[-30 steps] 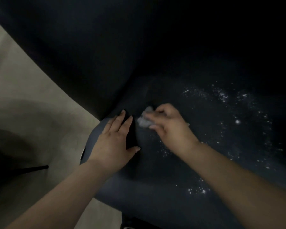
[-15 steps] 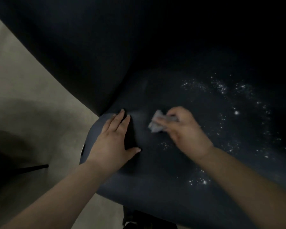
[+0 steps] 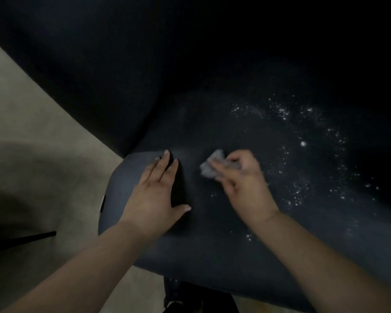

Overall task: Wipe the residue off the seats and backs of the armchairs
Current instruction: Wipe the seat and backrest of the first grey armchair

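Observation:
A dark blue armchair fills the view: its seat lies below me and its back rises behind, in deep shadow. White powdery residue is scattered over the right half of the seat. My left hand lies flat on the seat's left part, fingers straight. My right hand grips a small crumpled grey cloth and presses it on the seat just right of the left hand. A few specks lie near my right forearm.
Beige floor shows at the left of the chair. A thin black chair leg crosses the floor at the lower left. A dark chair base sits under the seat's front edge.
My right hand with the cloth swept a little to the right across the seat, then stayed near there. The left hand kept its place. The view shifted slightly.

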A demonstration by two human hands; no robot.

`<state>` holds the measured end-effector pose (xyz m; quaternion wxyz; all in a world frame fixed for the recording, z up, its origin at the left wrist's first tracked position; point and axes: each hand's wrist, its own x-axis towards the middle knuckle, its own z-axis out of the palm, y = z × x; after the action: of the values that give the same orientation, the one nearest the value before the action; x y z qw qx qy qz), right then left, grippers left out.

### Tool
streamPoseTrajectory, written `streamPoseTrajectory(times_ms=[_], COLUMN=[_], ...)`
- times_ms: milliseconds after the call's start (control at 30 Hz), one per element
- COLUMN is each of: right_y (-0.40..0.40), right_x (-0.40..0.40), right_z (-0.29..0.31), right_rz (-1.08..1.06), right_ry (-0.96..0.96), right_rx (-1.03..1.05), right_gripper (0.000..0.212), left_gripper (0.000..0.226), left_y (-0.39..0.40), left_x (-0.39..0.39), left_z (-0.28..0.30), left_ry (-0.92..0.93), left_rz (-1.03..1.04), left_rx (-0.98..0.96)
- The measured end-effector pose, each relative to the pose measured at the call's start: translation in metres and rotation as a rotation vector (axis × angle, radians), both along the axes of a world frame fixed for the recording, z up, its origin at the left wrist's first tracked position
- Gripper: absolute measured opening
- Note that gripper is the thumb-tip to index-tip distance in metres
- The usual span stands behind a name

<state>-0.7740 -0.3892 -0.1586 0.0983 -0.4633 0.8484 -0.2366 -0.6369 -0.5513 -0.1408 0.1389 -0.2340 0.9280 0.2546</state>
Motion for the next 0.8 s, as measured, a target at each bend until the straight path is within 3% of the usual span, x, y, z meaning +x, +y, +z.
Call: streamPoseTrajectory(times_ms=[133,333,400,467,567,667,800], right_y=[0.029,0.011,0.012,0.031,0.044,0.019,0.011], right_x=[0.009,-0.001,0.018,0.021,-0.009,-0.033,-0.019], right_z=[0.014,0.000,0.000,0.001,0.000,-0.001,0.007], right_rz=[0.171,-0.200,-0.042,0.149,-0.023,-0.277,-0.111], right_ry=[-0.088,-0.134,-0.124,-0.043,-0.020,-0.056,-0.077], right_rx=[0.070,-0.108,-0.081,-0.036,-0.054,-0.113,-0.058], right_gripper=[0.034,0.028,0.020,0.026,0.011,0.024,0.033], left_gripper=[0.108,0.107,0.106,0.105,0.103,0.103,0.101], left_y=[0.006,0.009,0.008,0.010,0.011,0.013,0.016], left_x=[0.001,0.003,0.001,0.000,-0.002,-0.012,-0.023], left_z=[-0.002,-0.003,-0.002,-0.001,0.000,0.000,0.000], left_ry=[0.008,0.017,0.022,0.019,0.026,0.033,0.039], left_rz=[-0.039,-0.045,-0.043,-0.051,-0.044,-0.030,-0.019], left_rx=[-0.013,-0.018,-0.018,-0.018,-0.026,-0.006,0.003])
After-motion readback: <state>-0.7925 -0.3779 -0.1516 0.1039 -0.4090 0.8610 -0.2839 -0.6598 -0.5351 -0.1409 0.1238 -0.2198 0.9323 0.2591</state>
